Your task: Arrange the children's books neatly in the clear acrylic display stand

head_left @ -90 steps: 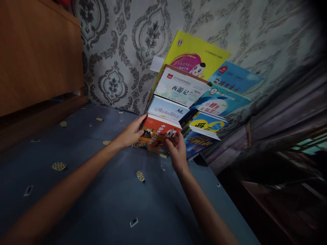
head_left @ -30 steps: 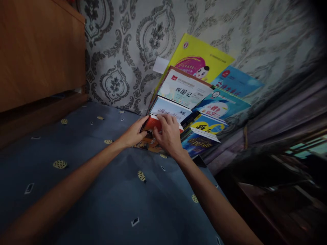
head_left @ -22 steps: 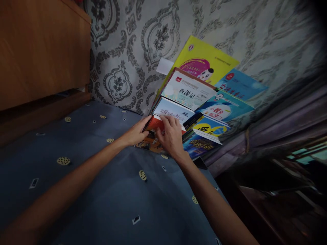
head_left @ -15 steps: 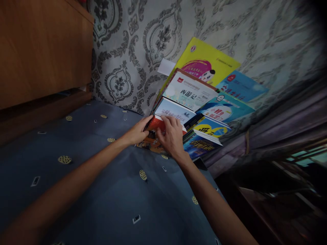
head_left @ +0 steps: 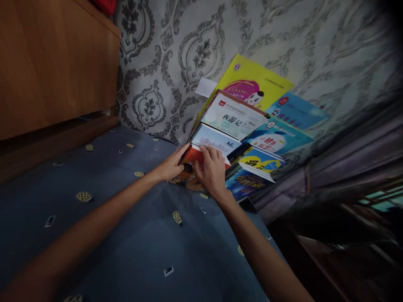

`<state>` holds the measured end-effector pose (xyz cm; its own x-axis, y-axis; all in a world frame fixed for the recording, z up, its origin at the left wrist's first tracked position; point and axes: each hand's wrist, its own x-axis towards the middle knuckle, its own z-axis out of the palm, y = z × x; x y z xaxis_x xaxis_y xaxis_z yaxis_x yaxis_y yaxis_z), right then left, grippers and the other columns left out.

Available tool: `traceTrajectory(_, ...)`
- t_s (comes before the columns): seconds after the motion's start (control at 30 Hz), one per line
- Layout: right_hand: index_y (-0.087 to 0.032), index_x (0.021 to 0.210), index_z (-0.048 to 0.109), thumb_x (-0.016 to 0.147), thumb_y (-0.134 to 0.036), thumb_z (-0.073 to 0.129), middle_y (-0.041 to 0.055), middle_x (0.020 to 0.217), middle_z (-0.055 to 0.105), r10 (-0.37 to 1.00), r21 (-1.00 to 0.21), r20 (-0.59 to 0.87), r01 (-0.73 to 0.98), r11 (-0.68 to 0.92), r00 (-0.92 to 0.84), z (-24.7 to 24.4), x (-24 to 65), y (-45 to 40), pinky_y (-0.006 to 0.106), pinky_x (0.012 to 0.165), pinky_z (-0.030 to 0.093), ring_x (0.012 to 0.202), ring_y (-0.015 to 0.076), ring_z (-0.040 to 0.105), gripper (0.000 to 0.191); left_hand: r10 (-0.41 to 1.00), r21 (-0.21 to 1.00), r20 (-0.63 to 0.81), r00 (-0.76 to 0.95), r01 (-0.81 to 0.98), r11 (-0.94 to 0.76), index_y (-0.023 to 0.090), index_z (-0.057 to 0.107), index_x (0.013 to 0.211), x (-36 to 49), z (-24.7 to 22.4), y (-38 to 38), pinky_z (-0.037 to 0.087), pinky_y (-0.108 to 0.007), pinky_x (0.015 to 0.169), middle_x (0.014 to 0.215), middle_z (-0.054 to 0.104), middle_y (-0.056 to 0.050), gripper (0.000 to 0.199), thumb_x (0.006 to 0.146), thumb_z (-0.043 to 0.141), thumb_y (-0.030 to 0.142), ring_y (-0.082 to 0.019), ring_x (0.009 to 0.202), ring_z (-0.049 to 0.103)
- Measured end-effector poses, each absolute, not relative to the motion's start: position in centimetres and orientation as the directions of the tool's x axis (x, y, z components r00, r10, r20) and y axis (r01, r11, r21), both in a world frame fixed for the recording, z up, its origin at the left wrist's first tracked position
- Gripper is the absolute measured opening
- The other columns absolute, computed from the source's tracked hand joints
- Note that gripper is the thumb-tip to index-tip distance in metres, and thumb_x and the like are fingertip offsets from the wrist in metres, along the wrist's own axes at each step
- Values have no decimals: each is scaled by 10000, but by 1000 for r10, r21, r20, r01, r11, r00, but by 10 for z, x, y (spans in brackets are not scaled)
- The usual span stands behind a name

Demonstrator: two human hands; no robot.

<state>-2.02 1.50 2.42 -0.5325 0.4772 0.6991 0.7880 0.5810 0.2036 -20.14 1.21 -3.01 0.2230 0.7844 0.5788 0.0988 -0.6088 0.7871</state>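
At the front of a leaning stack, an orange-red book (head_left: 191, 156) with dark pictures low on its cover stands tilted. My left hand (head_left: 171, 165) grips its left edge, the thumb in front and the fingers around the side. Over its top edge curl the fingers of my right hand (head_left: 213, 173), with the thumb against the cover. Directly behind is a pale blue book (head_left: 215, 140), then a white book (head_left: 234, 119), then a large yellow one (head_left: 264, 77). To the right, a dark blue book (head_left: 247, 182) leans in front of a yellow-and-blue book (head_left: 267, 161) and a teal one (head_left: 286, 133).
The books rest on a blue patterned sheet (head_left: 126, 243), against a wall with grey damask paper (head_left: 145, 105). A wooden cabinet (head_left: 59, 63) stands at the left. A purple-grey curtain (head_left: 289, 191) hangs at the right, above dark furniture.
The view has shifted slightly, so the books sit a little lower in the picture. Both hands keep nearly the same hold on the orange-red book.
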Motion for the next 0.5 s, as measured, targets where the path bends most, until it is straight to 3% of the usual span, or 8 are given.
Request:
traceTrajectory(0.33, -154, 1375, 533, 898, -215, 512, 172, 1288, 611, 465, 184, 709, 775, 605, -531, 21, -17, 16, 518, 989, 455, 1153, 340, 511, 481, 808, 790, 554, 201, 178, -587, 205, 318, 1580, -200, -22, 7, 321, -546, 1228, 1610, 385, -134, 882, 732, 485, 30, -313, 1479, 380)
traceTrajectory(0.5, -147, 1378, 535, 902, -212, 503, 179, 1287, 613, 478, 178, 704, 782, 597, -525, 22, -18, 15, 528, 970, 453, 1136, 347, 508, 482, 801, 781, 567, 194, 184, -597, 206, 317, 1584, -198, -20, 2, 280, -546, 1250, 1617, 378, -130, 894, 726, 496, 30, -321, 1491, 358)
